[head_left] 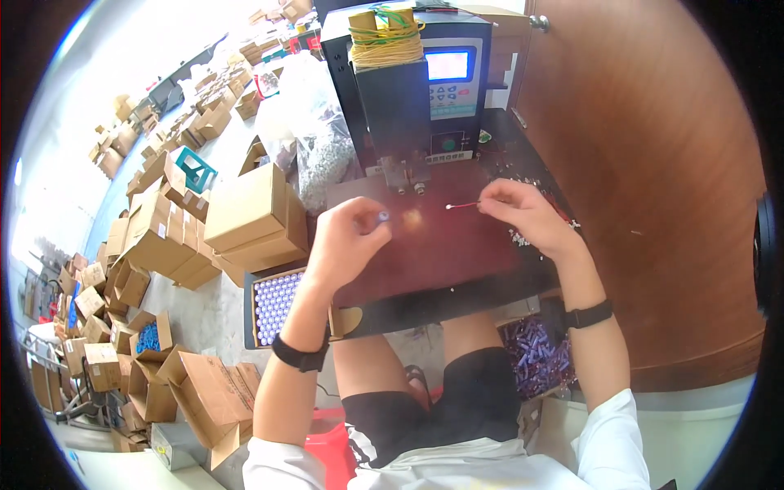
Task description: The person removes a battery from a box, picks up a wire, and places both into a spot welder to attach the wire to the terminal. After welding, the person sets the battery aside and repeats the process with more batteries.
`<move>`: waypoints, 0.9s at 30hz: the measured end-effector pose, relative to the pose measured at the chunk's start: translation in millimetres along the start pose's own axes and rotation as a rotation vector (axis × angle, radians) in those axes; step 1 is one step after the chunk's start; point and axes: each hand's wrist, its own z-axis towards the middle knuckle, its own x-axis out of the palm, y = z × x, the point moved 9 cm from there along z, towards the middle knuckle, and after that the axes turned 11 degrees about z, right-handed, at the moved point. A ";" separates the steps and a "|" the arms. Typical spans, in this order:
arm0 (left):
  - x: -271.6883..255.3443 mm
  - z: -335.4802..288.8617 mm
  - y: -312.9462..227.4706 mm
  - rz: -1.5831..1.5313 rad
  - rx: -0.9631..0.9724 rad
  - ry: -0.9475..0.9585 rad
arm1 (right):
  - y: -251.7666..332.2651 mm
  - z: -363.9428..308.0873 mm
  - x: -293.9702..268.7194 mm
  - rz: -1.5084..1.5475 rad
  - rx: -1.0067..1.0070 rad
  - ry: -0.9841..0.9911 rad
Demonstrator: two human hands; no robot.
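Small blue cylindrical cell [382, 216] pinched in left hand [347, 241] fingertips, raised over desk [457, 253]. Right hand [523, 214] pinches thin red-stemmed swab [462, 206], tip aimed at cell, gap between. Welder unit [412, 90] just beyond both hands. Risk: shallow fingertip grip, cell may slip and roll off desk.

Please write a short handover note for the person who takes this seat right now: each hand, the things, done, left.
Left hand: fingers pinch a small blue-capped cylindrical cell, held above the dark red work mat.
Right hand: pinches a thin red wire with a white tip, pointing at the cell.
The black welding machine stands behind the mat.
Done: cannot tell.
Left: wire and cell are still apart; a tray of upright cells waits at the left.
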 end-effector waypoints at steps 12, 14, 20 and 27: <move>22.8 17.8 -2.5 -0.071 0.007 -0.013 | -9.0 19.1 -12.7 -0.115 -0.046 -0.030; 26.8 21.5 -3.7 -0.025 -0.004 -0.015 | -10.1 20.2 -13.4 -0.111 -0.041 -0.035; 31.3 24.2 -4.5 -0.006 0.018 -0.028 | 1.1 18.7 -6.3 -0.277 -0.153 -0.049; 34.8 25.0 -9.1 -0.019 0.060 -0.034 | 9.2 12.5 -14.3 -0.322 -0.317 -0.161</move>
